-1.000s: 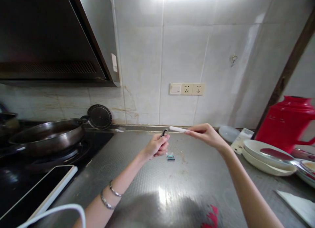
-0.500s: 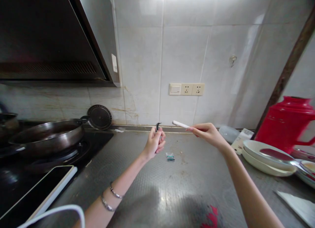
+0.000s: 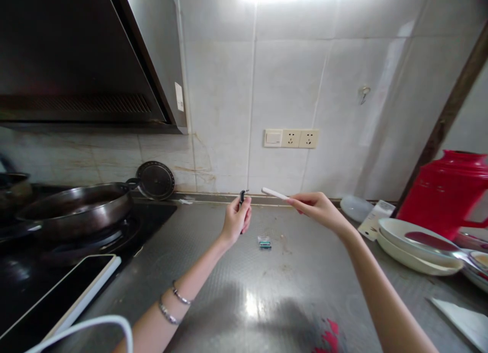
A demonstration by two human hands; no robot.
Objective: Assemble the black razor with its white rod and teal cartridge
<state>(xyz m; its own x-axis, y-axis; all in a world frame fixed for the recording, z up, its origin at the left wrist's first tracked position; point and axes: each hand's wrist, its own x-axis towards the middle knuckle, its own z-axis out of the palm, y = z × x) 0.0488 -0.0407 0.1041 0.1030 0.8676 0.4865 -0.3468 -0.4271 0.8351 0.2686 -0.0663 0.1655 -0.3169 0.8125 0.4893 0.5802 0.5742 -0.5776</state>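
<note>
My left hand is raised over the steel counter, fingers closed round a small dark object whose tip sticks up above the fingertips. My right hand is beside it to the right, pinching a thin white stick-like piece that points left towards the dark object; a small gap separates the two. A small teal and clear item lies on the counter just below and between both hands. Two bracelets sit on my left wrist.
A frying pan stands on the stove at left, a round lid leaning on the wall behind it. A tablet lies at front left. White plates and a red jug stand at right. Wall sockets are above.
My left hand has turned and lifted a little to the left, the dark object now upright. The white piece in my right hand has drawn slightly away from it.
</note>
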